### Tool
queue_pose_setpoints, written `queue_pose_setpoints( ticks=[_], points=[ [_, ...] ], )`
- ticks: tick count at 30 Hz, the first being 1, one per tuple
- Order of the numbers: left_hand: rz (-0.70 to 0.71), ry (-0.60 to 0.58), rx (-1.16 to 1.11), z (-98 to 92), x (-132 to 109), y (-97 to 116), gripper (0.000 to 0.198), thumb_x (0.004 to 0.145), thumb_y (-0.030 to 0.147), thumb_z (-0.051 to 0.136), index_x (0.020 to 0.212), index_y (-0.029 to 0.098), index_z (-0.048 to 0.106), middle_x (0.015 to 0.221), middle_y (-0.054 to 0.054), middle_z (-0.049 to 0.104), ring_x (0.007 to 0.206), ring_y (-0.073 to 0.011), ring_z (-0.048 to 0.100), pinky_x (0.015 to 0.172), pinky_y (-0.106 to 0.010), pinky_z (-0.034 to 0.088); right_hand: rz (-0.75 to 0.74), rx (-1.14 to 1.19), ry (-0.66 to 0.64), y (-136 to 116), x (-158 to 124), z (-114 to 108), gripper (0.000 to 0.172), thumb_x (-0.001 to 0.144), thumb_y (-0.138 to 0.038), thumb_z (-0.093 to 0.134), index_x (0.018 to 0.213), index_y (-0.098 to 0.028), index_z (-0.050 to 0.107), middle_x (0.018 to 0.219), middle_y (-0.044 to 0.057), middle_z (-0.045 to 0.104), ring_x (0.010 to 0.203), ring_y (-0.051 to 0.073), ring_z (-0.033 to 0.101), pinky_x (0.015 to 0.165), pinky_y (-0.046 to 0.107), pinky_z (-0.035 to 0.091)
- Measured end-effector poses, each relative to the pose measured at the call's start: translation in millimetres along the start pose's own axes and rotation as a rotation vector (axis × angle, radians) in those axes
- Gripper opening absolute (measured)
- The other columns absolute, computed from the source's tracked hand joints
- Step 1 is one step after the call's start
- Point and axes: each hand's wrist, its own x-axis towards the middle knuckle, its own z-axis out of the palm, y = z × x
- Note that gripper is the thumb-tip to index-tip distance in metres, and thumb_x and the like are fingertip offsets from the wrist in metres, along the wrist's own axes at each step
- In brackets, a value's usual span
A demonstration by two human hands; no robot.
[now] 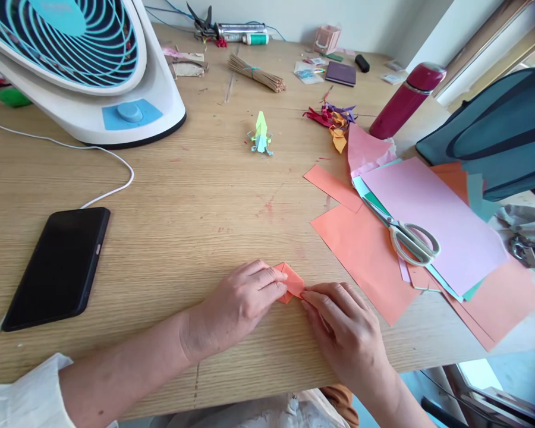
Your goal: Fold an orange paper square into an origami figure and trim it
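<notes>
A small folded orange paper [291, 280] lies on the wooden table [196, 196] near its front edge. My left hand [241, 303] rests on the paper's left side, fingers pressed flat on it. From the right, my right hand [339, 324] pinches the paper's right tip with closed fingers. Both hands touch the same piece.
Loose orange and pink sheets [428, 238] with scissors [405, 235] on top lie at the right. A black phone [57, 267] on a white cable is at the left, a fan [84, 65] behind it. A small green paper figure [261, 134], red bottle [405, 98] and blue bag [503, 131] stand farther back.
</notes>
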Motion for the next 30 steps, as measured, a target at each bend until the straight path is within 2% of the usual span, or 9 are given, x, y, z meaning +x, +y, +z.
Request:
queue_pose_setpoints(
  ticks=[6,13,17,23,30],
  points=[
    [-0.120,-0.018,-0.162,-1.4,11,-1,0.018,0.099,0.015,0.050,0.091,0.018,0.067,0.091,-0.002,0.065,0.087,-0.0157,0.057,0.080,-0.029,0.050,0.099,0.119,-0.009,0,5,-2,0.019,0.097,-0.012,0.051,0.096,-0.022,0.067,0.091,0.006,0.066,0.082,0.019,0.060,0.071,0.033,0.049],
    [-0.223,-0.033,-0.201,1.0,15,2,0.021,0.099,0.015,0.051,0.082,0.018,0.064,0.090,-0.002,0.059,0.084,-0.0140,0.056,0.077,-0.027,0.048,0.196,0.146,-0.036,0,9,-2,0.016,0.097,-0.018,0.051,0.088,-0.023,0.063,0.088,0.006,0.065,0.080,0.019,0.059,0.069,0.033,0.048],
    [-0.244,-0.044,-0.180,0.9,17,2,0.024,0.099,0.011,0.045,0.082,0.016,0.061,0.089,-0.003,0.058,0.080,-0.0136,0.056,0.075,-0.027,0.048,0.252,0.142,-0.039,-1,10,-1,0.017,0.097,-0.020,0.051,0.083,-0.022,0.059,0.085,0.005,0.063,0.076,0.019,0.057,0.066,0.032,0.046],
    [-0.258,-0.069,-0.200,1.0,20,1,0.025,0.100,0.010,0.042,0.082,0.016,0.059,0.092,-0.004,0.057,0.081,-0.0133,0.056,0.077,-0.026,0.050,0.258,0.103,-0.053,-2,10,0,0.010,0.096,-0.020,0.054,0.087,-0.023,0.058,0.084,0.004,0.062,0.074,0.018,0.056,0.065,0.031,0.043],
    [-0.221,-0.114,-0.217,-4.9,18,-5,0.021,0.099,0.008,0.044,0.085,0.016,0.057,0.092,-0.003,0.058,0.082,-0.0130,0.057,0.074,-0.025,0.048,0.309,0.054,-0.070,-1,12,4,0.021,0.097,-0.021,0.049,0.076,-0.023,0.049,0.074,0.002,0.054,0.064,0.016,0.048,0.058,0.030,0.037]
  ],
)
